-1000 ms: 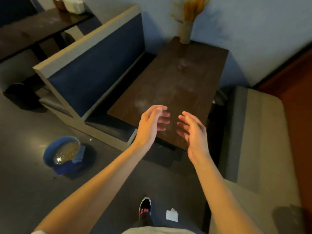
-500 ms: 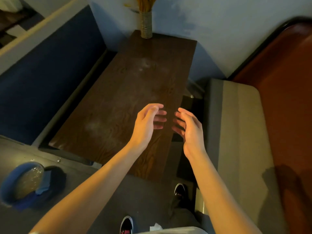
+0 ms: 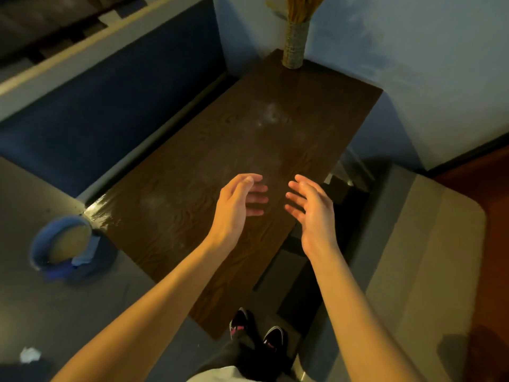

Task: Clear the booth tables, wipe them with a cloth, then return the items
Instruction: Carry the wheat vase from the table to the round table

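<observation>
Dim booth light falls on a dark wood table (image 3: 192, 194), its top streaked with pale smears. Over its near right part hang two bare hands, palms facing, fingers (image 3: 257, 199) loosely spread and apart — neither holds nor touches anything. The left hand (image 3: 237, 205) is above the wood; the right hand (image 3: 311, 208) hovers over the table's right edge, above the dark gap beside a grey bench (image 3: 413, 257). Open tabletop stretches ahead to a rope-wrapped vase (image 3: 294, 48) standing at the far end against the wall. A blue-backed bench (image 3: 110, 119) runs along the table's left side. On the floor by the table's near left corner sits a blue bucket (image 3: 59, 244) of murky water, a blue cloth (image 3: 86, 250) draped on its rim — well apart from both hands. Two dark shoes (image 3: 257, 330) stand at the table's near end.
</observation>
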